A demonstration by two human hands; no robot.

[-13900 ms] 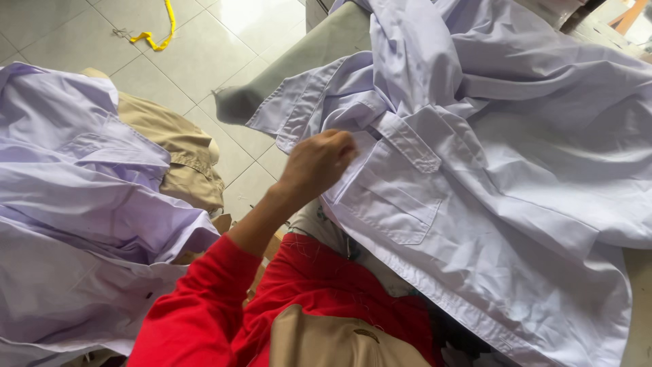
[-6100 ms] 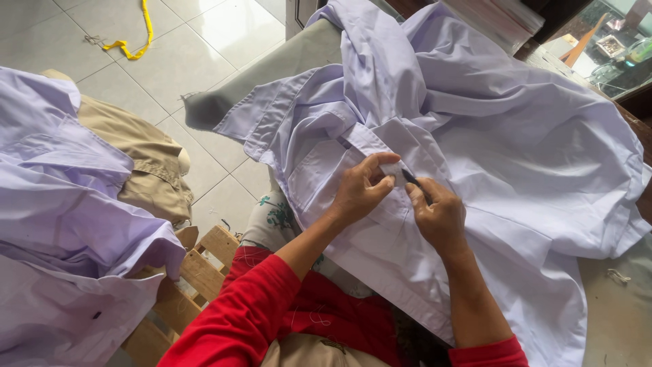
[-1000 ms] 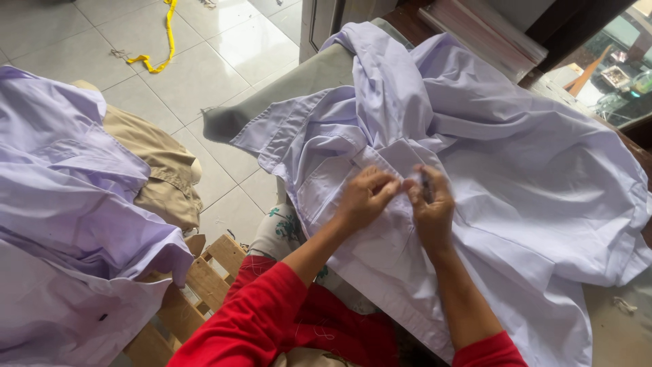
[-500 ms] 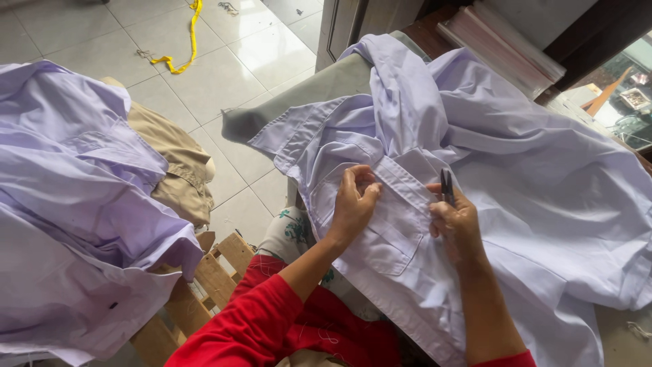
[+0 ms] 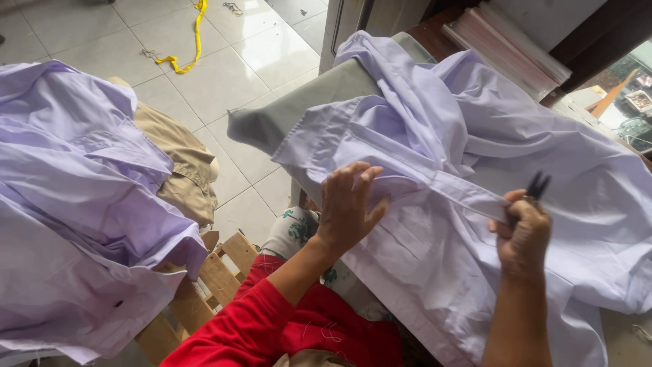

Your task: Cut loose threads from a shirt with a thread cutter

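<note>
Fingers of the left hand [image 5: 348, 207] spread apart and flat, pressing on the lilac shirt [image 5: 475, 183] near its front placket; palm down, not gripping, wrist coming up out of a red sleeve [image 5: 244, 326].

Far left: pile of lilac shirts [image 5: 75, 204], rumpled, stacked high, filling that side of the view. Just beside it and partly under it, a tan garment [image 5: 176, 163]. Below the pile, a wooden slat crate [image 5: 217, 275], slats showing at its near corner. Behind, pale floor tiles [image 5: 224, 68] with a yellow tape [image 5: 190, 41] lying loose near the top edge.

Centre: grey padded board [image 5: 319, 92] juts out toward the floor; the lilac shirt is draped over it and over the table beyond, collar end bunched up high, front panel lying open toward the person. Patterned cloth shows on the lap beneath the board's edge.

Right: right hand [image 5: 523, 238] raised just above the shirt, fingers curled together into a fist around small black snips [image 5: 538, 185]; dark tips poke up past the knuckles. The two hands are well apart, the placket strip running between them.

Top right: stack of flat pale boards [image 5: 509, 44] on a dark wooden surface.
</note>
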